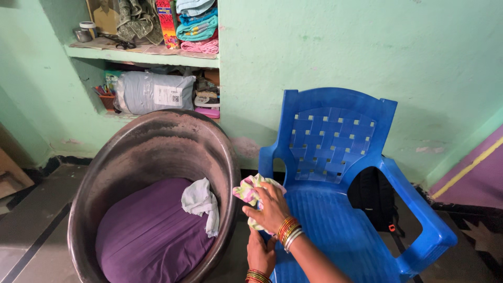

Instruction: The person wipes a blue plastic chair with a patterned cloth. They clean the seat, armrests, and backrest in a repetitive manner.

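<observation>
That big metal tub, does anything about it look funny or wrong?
Yes. The big metal tub is tipped on its side and leans by the blue chair. Its inside looks dark and sooty. A purple cloth and a pale rag lie inside.

I take the blue plastic chair (335,157) as my landmark. At the front left corner of its seat, my right hand (272,207) grips a small patterned cloth (251,189) in pink, green and white, fingers closed over it. My left hand (260,254) sits directly below, at the seat's front edge, touching the cloth's lower end; bangles on both wrists. Left of the chair, just beside it, a large dark metal tub (152,152) holds a purple cloth (146,236) with a pale rag (201,202) on top. A black bag (374,196) hangs by the chair's right armrest. Wall shelves (141,55) stand above the tub.
</observation>
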